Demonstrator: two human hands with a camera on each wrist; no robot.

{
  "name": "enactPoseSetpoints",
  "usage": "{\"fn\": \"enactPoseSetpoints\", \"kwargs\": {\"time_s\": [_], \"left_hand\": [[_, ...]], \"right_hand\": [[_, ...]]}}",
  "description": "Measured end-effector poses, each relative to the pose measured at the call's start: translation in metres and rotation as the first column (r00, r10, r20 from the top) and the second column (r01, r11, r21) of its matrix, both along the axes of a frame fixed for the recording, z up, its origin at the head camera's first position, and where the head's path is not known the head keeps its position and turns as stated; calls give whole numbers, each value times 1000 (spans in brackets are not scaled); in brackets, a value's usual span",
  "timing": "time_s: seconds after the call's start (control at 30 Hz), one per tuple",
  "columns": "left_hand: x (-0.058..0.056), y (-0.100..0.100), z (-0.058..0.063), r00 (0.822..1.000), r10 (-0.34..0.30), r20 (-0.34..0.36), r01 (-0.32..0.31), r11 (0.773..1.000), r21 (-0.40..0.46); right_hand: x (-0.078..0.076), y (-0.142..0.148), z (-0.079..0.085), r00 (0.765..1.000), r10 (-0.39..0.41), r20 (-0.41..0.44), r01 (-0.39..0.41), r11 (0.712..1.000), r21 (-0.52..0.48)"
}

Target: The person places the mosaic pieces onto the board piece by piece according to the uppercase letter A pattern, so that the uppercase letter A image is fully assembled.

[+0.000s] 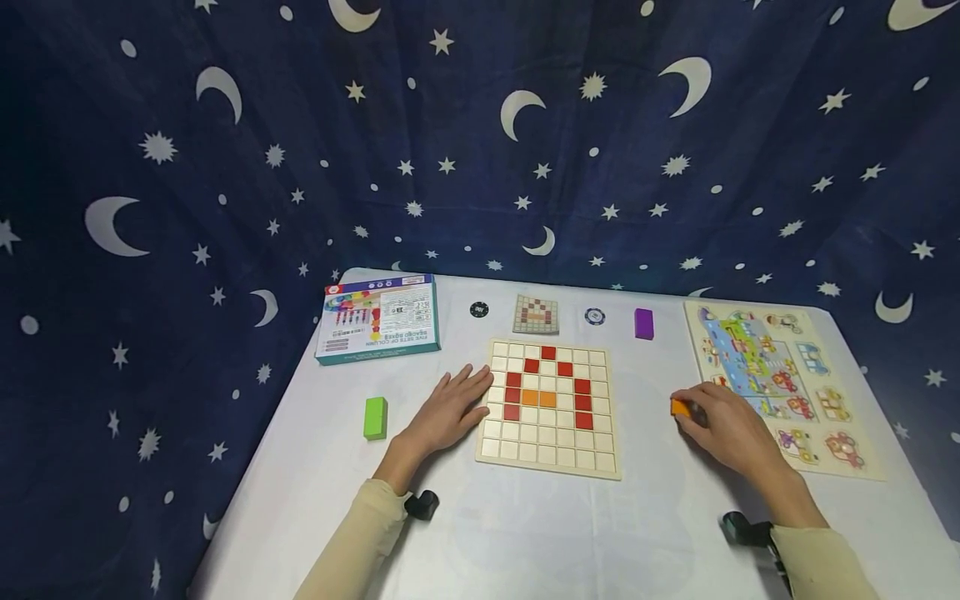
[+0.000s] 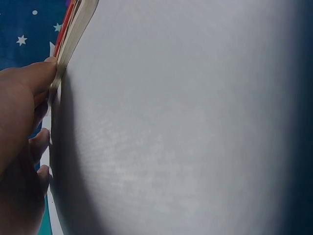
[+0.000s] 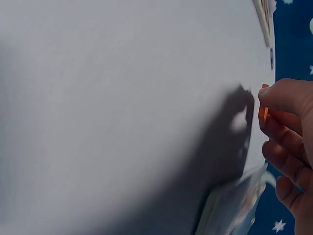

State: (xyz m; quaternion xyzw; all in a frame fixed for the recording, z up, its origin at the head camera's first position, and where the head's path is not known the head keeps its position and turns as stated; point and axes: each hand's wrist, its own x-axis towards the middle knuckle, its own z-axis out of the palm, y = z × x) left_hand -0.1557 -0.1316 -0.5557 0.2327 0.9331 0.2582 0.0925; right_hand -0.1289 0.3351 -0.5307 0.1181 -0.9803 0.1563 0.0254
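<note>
A wooden grid board (image 1: 549, 457) lies in the middle of the table in the head view. Red tiles (image 1: 582, 402) form an arch on it, and two orange tiles (image 1: 538, 398) sit side by side inside. My left hand (image 1: 444, 414) rests at the board's left edge, fingers extended; in the left wrist view its thumb (image 2: 41, 76) touches the board's side. Right of the board, my right hand (image 1: 726, 425) pinches a small orange tile (image 3: 263, 105) between thumb and fingers. The fingers partly cover that tile.
A small pattern card (image 1: 536, 315) lies behind the board between a black chip (image 1: 478, 309) and a blue-white chip (image 1: 595, 316). A purple block (image 1: 643, 323), green block (image 1: 376, 418), flat box (image 1: 378, 346) and vehicle puzzle (image 1: 832, 450) lie around. A starry curtain (image 1: 480, 142) hangs behind.
</note>
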Motion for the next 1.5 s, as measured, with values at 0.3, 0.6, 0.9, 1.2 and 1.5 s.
{"fn": "enactPoseSetpoints", "kwargs": {"time_s": [0.3,0.6,0.9,1.2,1.5], "left_hand": [[1,-1,0,1000,-1,-10,1,1000,-3],[0,0,0,1000,-10,-19,10,1000,-14],[0,-1,0,1000,-15,-25,15,1000,-10],[0,-1,2,1000,-16,-22,15,1000,-28],[0,-1,2,1000,-15,-20,15,1000,-11]], "right_hand": [[-17,-51,7,998,62,-8,-62,997,-37],[-29,-103,11,990,139,-13,-140,989,-46],[-32,-143,7,976,218,-17,-219,975,-48],[-29,-150,-4,978,209,13,-208,977,-49],[-30,-150,-5,978,206,6,-206,978,-33]]}}
